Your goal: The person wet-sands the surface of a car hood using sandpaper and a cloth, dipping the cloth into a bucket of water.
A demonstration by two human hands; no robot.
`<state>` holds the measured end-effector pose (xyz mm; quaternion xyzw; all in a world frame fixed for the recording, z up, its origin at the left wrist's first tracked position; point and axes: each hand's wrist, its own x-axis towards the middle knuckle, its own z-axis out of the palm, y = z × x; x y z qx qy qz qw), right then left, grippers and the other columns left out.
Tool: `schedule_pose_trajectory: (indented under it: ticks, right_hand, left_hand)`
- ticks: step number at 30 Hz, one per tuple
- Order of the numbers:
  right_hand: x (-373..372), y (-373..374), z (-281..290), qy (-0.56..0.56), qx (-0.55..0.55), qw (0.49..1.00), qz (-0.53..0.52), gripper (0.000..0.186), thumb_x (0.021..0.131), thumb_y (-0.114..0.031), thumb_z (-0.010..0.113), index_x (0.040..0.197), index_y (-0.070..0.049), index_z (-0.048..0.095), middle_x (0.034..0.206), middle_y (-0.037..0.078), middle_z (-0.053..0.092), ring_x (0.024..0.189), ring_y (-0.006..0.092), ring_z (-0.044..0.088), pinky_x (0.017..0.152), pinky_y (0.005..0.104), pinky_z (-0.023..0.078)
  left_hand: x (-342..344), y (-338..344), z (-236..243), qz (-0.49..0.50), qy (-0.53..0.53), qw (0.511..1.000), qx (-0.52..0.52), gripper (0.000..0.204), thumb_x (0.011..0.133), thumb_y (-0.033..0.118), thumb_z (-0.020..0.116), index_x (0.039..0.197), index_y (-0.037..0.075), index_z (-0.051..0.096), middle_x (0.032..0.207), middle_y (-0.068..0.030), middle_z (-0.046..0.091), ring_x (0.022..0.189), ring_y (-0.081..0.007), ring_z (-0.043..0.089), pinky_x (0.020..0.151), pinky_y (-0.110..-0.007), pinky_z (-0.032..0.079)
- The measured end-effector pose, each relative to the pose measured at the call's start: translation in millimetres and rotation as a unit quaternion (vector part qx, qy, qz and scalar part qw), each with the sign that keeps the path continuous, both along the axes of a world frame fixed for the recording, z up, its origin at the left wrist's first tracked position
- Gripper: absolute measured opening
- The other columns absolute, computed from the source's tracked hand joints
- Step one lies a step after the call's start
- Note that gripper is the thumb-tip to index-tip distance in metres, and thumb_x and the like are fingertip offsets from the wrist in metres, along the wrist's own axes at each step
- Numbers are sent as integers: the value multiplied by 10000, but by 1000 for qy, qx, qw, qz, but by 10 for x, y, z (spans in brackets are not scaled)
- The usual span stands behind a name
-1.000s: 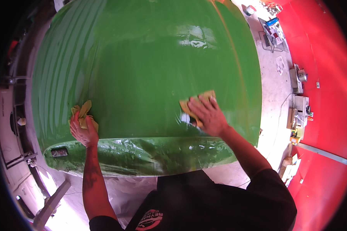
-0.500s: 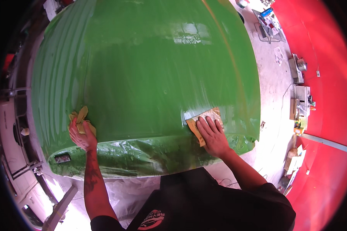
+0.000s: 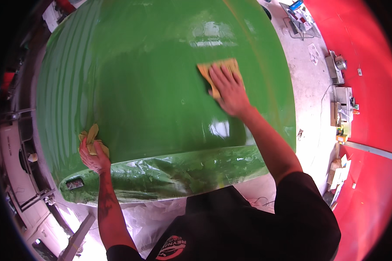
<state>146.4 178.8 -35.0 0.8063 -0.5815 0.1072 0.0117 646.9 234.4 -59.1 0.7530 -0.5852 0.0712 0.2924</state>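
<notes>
Under my right hand a yellow-orange sheet of sandpaper lies on the green car hood. The fingers stretch over the sheet, with the thumb at its left edge. My left hand grips a crumpled yellow cloth near the hood's front left. Its fingers curl round the cloth and its palm rests on the painted surface. The hood looks wet and glossy, with streaks down its left side and bright reflections at right.
Below the hood's front edge is a green front panel with an oblong opening. Clear plastic sheeting hangs below. Boxes and cans line the red wall at right. A metal stand is at lower left.
My right hand has slid the sandpaper up the hood, away from me, from near the front edge. The left hand stays with the cloth in almost the same place.
</notes>
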Motion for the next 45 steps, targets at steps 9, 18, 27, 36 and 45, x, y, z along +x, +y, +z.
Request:
schedule_pose_trajectory:
  ticks: [9,18,27,36,45]
  right_hand:
    - [-301,790,285,37,165,985,-41,667,957,-343,484,1538,-125,240,1591,94,247,1464,315,226,1189,501,113]
    - [-485,-354,-70,-8,-9,996,-92,662,966,-339,501,1531,-112,239,1584,94,262,1441,330,271,1157,505,225]
    - [-648,1647,375,-8,218,955,-201,719,907,-178,489,1543,-49,180,1609,153,169,1488,354,140,1191,482,121]
    - [-759,-859,-238,-36,25,973,-225,679,925,-311,538,1507,-90,267,1568,113,285,1432,344,276,1148,533,238]
    - [-609,2097,198,-64,193,926,-317,669,950,-218,507,1534,-55,225,1587,163,235,1479,352,182,1175,511,143]
  left_hand:
    - [-9,0,9,7,-24,1000,-1,424,906,350,614,1267,133,570,1239,-105,587,1175,-336,527,972,-483,380]
    - [-22,10,15,-17,-22,999,-18,418,924,361,600,1275,135,571,1237,-110,594,1183,-337,524,985,-483,374]
    - [-25,12,24,6,-29,1000,-8,418,923,375,603,1263,132,577,1224,-93,600,1175,-330,529,993,-481,370]
    - [27,20,-36,-5,-22,1000,-1,432,933,405,586,1257,121,575,1221,-116,597,1172,-336,528,1001,-478,367]
    - [-7,7,12,19,-29,999,13,442,935,423,570,1265,129,572,1262,-117,579,1202,-344,505,1015,-500,349]
